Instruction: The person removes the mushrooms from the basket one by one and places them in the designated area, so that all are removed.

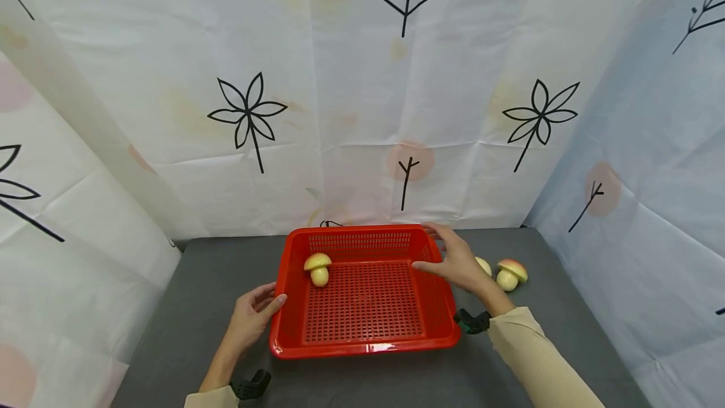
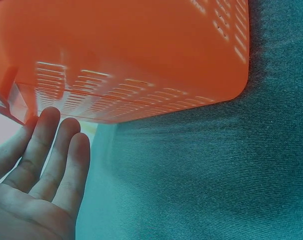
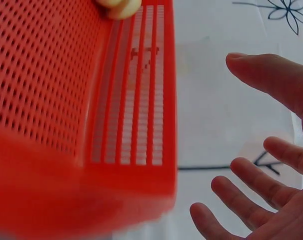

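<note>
A red plastic basket (image 1: pixel 365 351) with slotted walls and a perforated floor sits before me in the head view. One yellow mushroom (image 1: pixel 318 269), seemingly a toy, lies inside near its left wall. My left hand (image 1: pixel 249 317) holds the basket's left rim, thumb over the edge and fingers along the outside; the left wrist view shows the fingers (image 2: pixel 79 150) fairly straight below the rim. Over the right rim, my right hand (image 1: pixel 460 263) is spread wide. In the right wrist view its thumb (image 3: pixel 266 72) and fingers stand apart from the basket wall.
Right of the basket, a mushroom with a red-and-yellow cap (image 1: pixel 511 273) lies on the grey table (image 1: pixel 226 257). Another pale yellow one (image 1: pixel 484 265) is partly hidden behind my right wrist. Patterned white cloth (image 1: pixel 351 93) encloses the table's back and sides.
</note>
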`<state>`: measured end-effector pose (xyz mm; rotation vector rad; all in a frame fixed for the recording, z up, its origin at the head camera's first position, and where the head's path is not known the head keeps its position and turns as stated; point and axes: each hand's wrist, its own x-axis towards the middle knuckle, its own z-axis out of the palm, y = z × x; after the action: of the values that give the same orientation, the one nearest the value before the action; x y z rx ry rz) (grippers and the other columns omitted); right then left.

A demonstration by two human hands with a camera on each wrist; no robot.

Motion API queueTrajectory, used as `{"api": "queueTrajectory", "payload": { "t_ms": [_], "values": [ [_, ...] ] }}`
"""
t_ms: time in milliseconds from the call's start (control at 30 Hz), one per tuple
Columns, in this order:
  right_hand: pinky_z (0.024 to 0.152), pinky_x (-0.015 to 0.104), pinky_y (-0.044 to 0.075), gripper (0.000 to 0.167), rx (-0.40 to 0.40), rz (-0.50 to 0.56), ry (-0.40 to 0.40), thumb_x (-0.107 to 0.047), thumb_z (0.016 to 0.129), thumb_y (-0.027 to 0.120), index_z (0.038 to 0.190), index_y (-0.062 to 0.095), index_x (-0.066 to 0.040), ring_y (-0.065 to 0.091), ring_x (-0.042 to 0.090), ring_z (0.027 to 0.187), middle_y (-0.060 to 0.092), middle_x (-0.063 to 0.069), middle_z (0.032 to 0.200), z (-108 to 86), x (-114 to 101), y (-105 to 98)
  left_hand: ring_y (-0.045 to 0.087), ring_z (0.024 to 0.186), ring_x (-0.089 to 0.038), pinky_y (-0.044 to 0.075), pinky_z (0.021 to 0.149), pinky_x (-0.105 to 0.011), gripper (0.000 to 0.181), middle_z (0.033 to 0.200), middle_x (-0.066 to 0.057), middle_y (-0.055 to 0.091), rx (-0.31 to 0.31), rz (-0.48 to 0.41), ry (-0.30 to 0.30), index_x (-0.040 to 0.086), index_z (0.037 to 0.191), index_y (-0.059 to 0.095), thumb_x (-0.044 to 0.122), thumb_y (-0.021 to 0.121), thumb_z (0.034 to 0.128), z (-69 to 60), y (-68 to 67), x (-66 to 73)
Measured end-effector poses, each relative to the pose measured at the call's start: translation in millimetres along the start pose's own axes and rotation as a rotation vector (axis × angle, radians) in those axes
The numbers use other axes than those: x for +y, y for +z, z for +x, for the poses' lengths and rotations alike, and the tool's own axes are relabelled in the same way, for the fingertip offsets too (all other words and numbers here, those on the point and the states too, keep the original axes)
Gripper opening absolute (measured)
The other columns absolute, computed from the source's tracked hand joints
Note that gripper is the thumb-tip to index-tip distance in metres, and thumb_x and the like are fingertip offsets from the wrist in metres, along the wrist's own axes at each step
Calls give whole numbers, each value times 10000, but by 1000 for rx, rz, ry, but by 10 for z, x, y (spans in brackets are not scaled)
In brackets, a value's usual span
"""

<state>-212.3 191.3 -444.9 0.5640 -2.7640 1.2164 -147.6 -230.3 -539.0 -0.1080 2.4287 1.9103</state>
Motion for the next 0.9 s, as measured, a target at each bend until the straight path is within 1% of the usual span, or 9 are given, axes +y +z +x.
{"api": "queueTrajectory", "payload": {
  "t_ms": [133, 267, 433, 533, 633, 733, 833, 900],
  "values": [
    [976, 591, 471, 834, -38, 24, -12, -267, 820, 877, 1503, 444, -60, 511, 418, 1270, 528, 197, 1409, 84, -95, 161, 674, 1056, -235, 595, 845, -322, 519, 1235, -201, 651, 1, -2, 6, -39, 1380, 557, 216, 730, 962, -2, 0, 1],
    [988, 583, 464, 820, -87, 97, -18, -249, 831, 869, 1506, 440, -67, 492, 417, 1285, 511, 189, 1422, 162, -174, 335, 672, 1059, -238, 596, 841, -317, 527, 1238, -212, 647, 0, 4, 16, -51, 1381, 551, 224, 725, 966, 0, 1, 3],
    [1018, 602, 442, 805, -145, 177, 5, -217, 829, 869, 1501, 447, -78, 480, 403, 1309, 491, 211, 1445, 273, -254, 557, 666, 1083, -276, 595, 848, -326, 531, 1249, -209, 646, 1, -6, -6, -39, 1382, 556, 231, 733, 960, 8, 0, 2],
    [1018, 611, 441, 808, -166, 179, 13, -233, 828, 872, 1499, 451, -77, 498, 386, 1292, 504, 205, 1433, 338, -276, 712, 657, 1102, -291, 592, 858, -325, 527, 1259, -206, 641, 0, -5, -17, -31, 1388, 552, 226, 729, 963, 6, 0, 5],
    [1008, 617, 451, 805, -182, 183, 14, -235, 823, 876, 1495, 459, -82, 515, 382, 1273, 523, 183, 1413, 402, -297, 882, 653, 1113, -300, 589, 866, -322, 533, 1261, -208, 641, 2, 10, -7, -39, 1393, 546, 227, 725, 966, -1, -4, 6],
    [1008, 615, 456, 793, -217, 192, 10, -233, 829, 870, 1495, 460, -95, 512, 399, 1278, 521, 181, 1417, 465, -329, 1053, 649, 1125, -310, 587, 872, -328, 542, 1267, -216, 636, -1, 7, 3, -49, 1400, 535, 228, 719, 971, -9, -6, 7],
    [1033, 589, 450, 786, -256, 208, 12, -205, 840, 859, 1500, 450, -81, 492, 417, 1306, 503, 199, 1441, 530, -365, 1216, 644, 1134, -315, 587, 873, -329, 543, 1283, -224, 627, -8, -8, -4, -53, 1411, 523, 216, 710, 978, -7, -4, 10],
    [1045, 558, 451, 789, -273, 202, 7, -201, 845, 856, 1504, 442, -70, 488, 404, 1314, 490, 212, 1455, 570, -374, 1322, 646, 1131, -303, 587, 869, -318, 539, 1285, -222, 627, -9, -22, -15, -49, 1412, 525, 212, 711, 978, -3, -2, 13]
  ]
}}
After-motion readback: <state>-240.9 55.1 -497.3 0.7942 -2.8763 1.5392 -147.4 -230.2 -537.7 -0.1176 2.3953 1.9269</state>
